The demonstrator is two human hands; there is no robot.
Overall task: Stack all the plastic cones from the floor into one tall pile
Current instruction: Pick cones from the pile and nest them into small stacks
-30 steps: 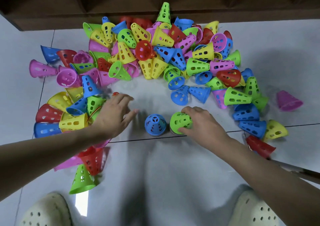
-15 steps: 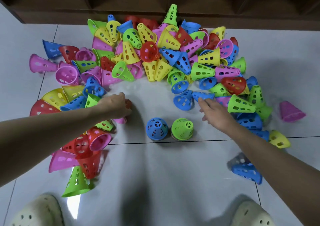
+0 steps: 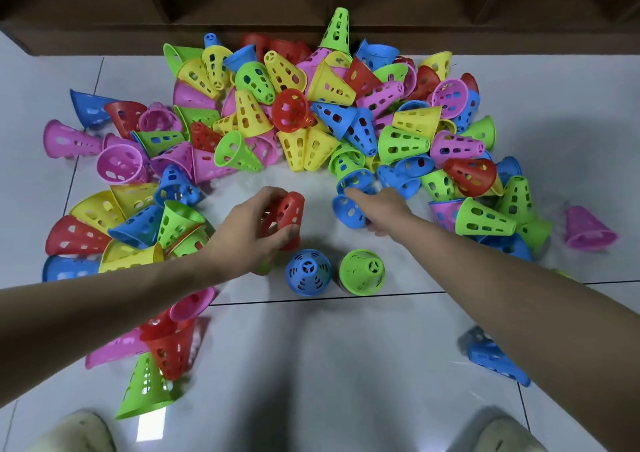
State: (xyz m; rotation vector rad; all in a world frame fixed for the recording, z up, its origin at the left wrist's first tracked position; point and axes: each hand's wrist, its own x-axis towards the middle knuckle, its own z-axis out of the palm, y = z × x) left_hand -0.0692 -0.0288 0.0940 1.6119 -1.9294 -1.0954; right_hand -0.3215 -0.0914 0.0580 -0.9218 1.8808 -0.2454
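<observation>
1. Plastic cones point(image 3: 322, 132) lie heaped across the white tiled floor point(image 3: 311, 365) in a wide arc, most on their sides or tumbled over each other, against a dark wooden base point(image 3: 311, 8) at the far edge. A few strays sit apart: a pink cone point(image 3: 587, 228) far right, a blue one point(image 3: 495, 358) by the right forearm.

2. Two cones stand upright, wide end down, in the cleared patch nearest the person: a blue cone point(image 3: 307, 272) and a green cone point(image 3: 362, 271), side by side and just apart. Upright on the floor, each looks like a base ready to take cones dropped over it (two starts, though the task wants one pile).

3. The left hand point(image 3: 256, 229) has its fingers curled round a red cone point(image 3: 285, 214), lifted off the floor and tilted, just above and left of the blue cone. Held by its wall like this, it can probably be turned wide end down and slipped over a standing cone.

4. The right hand point(image 3: 379, 210) reaches into the heap's near edge, fingers touching a blue cone on its side point(image 3: 348, 210). Whether they have closed on it I cannot tell; the fingertips are partly hidden.

5. The task is barely begun: nearly every cone is loose. Two pale shoes point(image 3: 74, 434) frame the near edge.
</observation>
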